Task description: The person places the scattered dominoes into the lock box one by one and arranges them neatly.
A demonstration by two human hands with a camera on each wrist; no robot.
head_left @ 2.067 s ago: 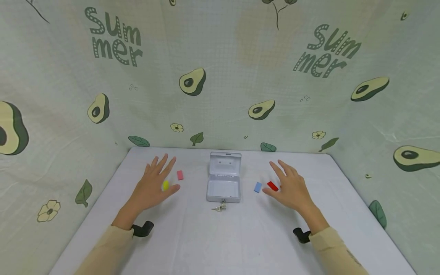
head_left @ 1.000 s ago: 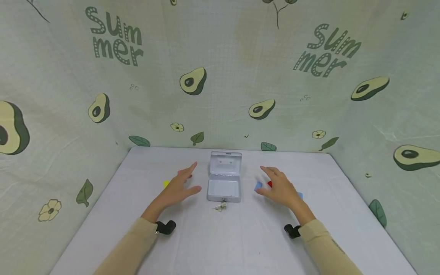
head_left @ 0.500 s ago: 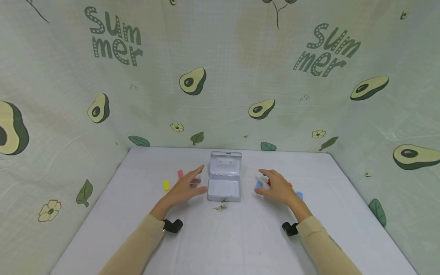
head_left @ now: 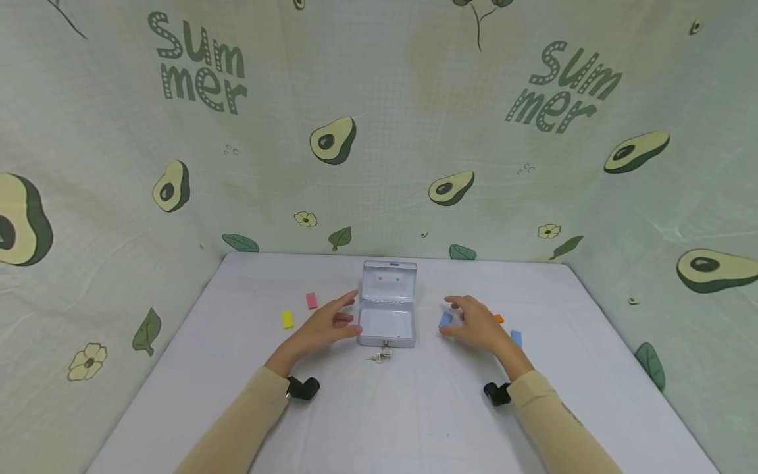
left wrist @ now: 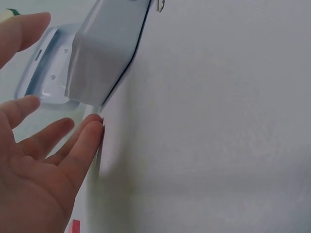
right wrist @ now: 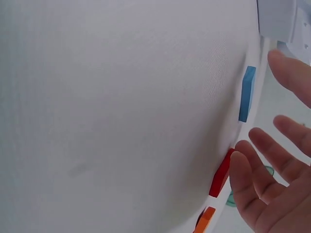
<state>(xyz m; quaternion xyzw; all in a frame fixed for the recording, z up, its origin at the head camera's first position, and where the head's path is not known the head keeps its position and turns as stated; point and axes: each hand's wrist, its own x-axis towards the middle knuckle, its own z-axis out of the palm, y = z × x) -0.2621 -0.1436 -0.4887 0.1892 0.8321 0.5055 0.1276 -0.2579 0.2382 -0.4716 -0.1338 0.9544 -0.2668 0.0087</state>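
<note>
A small light-grey metal cash box [head_left: 387, 322] stands at the middle of the table with its lid [head_left: 388, 282] raised. Keys [head_left: 379, 357] hang at its front lock. My left hand [head_left: 324, 327] is at the box's left side, thumb and forefinger spread, the other fingers loosely bent, nothing held. In the left wrist view its fingertips lie close by the box wall [left wrist: 104, 53]. Over the right-hand blocks hovers my right hand [head_left: 480, 327], empty, thumb apart from relaxed fingers. A blue block [right wrist: 247, 94] and a red block [right wrist: 222, 174] lie below it; the hand hides the red one in the head view.
Left of the box lie a yellow block [head_left: 287, 320] and a pink block [head_left: 311, 301]. On the right are an orange block [head_left: 499, 318] and another blue block [head_left: 517, 338]. A white cloth [head_left: 379, 421] covers the table; a printed avocado curtain [head_left: 379, 131] surrounds its back and sides.
My left hand has moved right, from above the yellow block to the box's left side, uncovering the yellow and pink blocks. My right hand has shifted slightly left, its fingers bending a little more.
</note>
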